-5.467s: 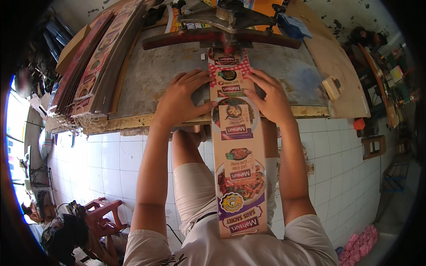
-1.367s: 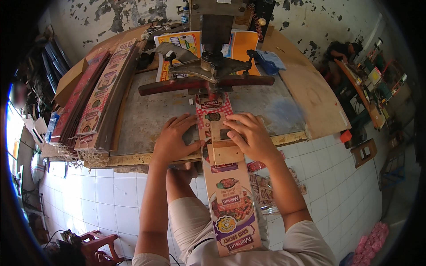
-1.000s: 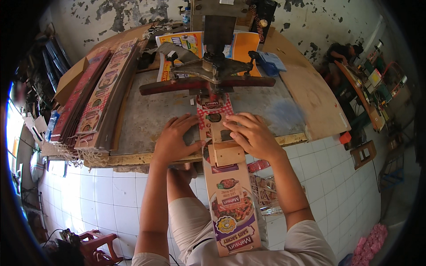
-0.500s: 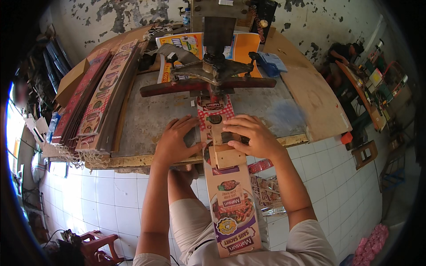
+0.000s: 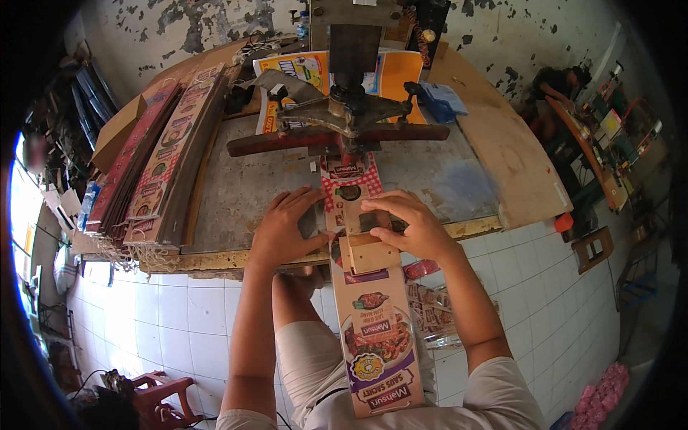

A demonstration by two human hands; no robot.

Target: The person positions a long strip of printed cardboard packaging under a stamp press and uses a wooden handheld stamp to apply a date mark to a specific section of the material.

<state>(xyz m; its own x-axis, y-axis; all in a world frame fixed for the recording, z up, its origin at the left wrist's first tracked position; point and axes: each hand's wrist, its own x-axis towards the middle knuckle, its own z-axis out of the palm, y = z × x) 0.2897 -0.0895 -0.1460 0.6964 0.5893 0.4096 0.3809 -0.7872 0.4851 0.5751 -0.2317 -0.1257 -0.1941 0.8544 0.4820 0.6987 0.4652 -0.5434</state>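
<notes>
A long printed cardboard strip [image 5: 373, 304] runs from under the press head down over the table's front edge to my lap. Across it, near that edge, sits a pale wooden block [image 5: 374, 259] with a dark part behind it. My right hand [image 5: 416, 226] grips the block from the right, with thumb and fingers on either side of the dark part. On the left, my left hand [image 5: 290, 226] rests with its fingers stretched and apart; its thumb tip touches the strip's edge. A metal press head [image 5: 344, 132] with a wide reddish crossbar hangs over the strip's far end.
Stacks of printed strips [image 5: 172, 154] with strings lie at the left of the grey table. A blue object [image 5: 437, 107] and orange printed sheets [image 5: 401, 82] are behind the press. A red stool [image 5: 161, 398] stands lower left. Another person [image 5: 555, 89] works at the far right.
My right index finger has bent slightly toward the block. The view has shifted a little; the strip, block and left hand keep their places.
</notes>
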